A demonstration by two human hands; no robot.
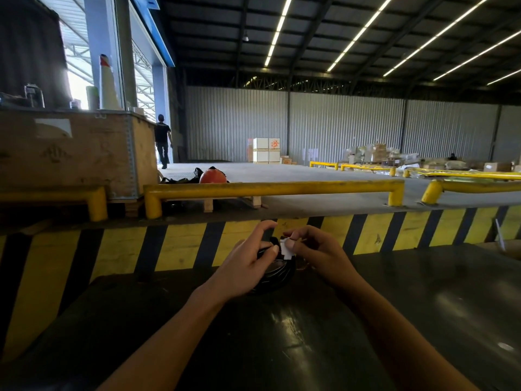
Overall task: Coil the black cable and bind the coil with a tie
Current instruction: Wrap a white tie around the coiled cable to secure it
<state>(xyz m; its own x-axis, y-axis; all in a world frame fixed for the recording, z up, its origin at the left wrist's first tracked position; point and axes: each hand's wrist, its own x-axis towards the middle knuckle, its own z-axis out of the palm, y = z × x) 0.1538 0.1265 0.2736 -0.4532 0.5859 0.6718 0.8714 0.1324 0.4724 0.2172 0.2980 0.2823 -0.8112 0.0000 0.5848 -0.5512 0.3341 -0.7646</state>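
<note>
A coiled black cable (277, 275) rests on the dark glossy table (282, 334), held between my two hands near the table's far edge. My left hand (248, 263) wraps the coil's left side, thumb across the loops and index finger raised. My right hand (315, 249) pinches a small white tie tag (286, 248) at the top of the coil, beside a black strap end. Much of the coil is hidden behind my fingers.
A yellow-and-black striped dock edge (366, 232) rises just behind the table. Yellow guard rails (270, 187), a wooden crate (70, 150), an orange helmet (213, 175) and stacked boxes (266, 150) lie beyond. A person (163, 139) walks away at the doorway.
</note>
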